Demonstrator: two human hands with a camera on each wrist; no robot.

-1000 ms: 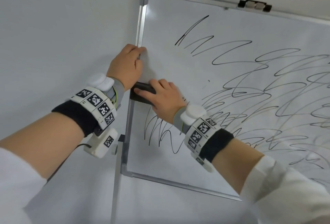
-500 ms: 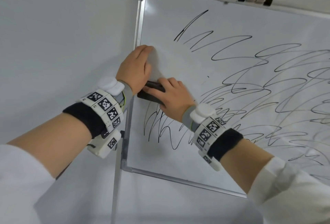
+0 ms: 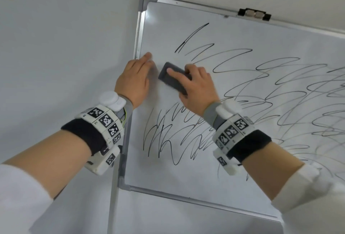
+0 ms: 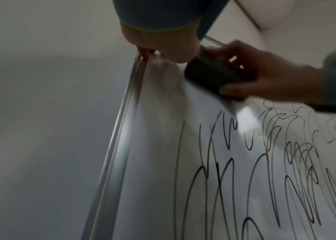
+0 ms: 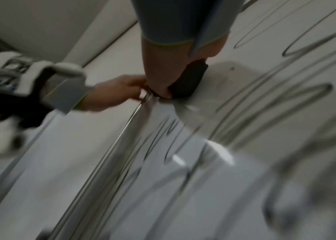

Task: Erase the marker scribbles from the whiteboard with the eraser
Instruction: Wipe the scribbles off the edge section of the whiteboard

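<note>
A whiteboard [image 3: 214, 34] with a metal frame fills the right of the head view, covered with black marker scribbles [image 3: 280, 91]. My right hand [image 3: 196, 88] grips a dark grey eraser [image 3: 171, 78] and presses it flat on the board near the left edge. The eraser [image 4: 210, 76] [image 5: 191, 81] also shows dark and blurred in both wrist views. My left hand [image 3: 136, 78] lies with straight fingers on the board's left frame [image 3: 139, 34], just left of the eraser. A strip around the eraser is wiped clean.
A plain white wall [image 3: 65, 37] surrounds the board. A black and silver clip [image 3: 254, 14] sits on the top frame. A stand pole [image 3: 113, 202] runs down below the lower left corner. More scribbles [image 3: 164, 140] lie under my right wrist.
My right hand has slid the eraser up and to the right, away from the left frame, and turned it diagonal. My left hand has shifted up along the frame.
</note>
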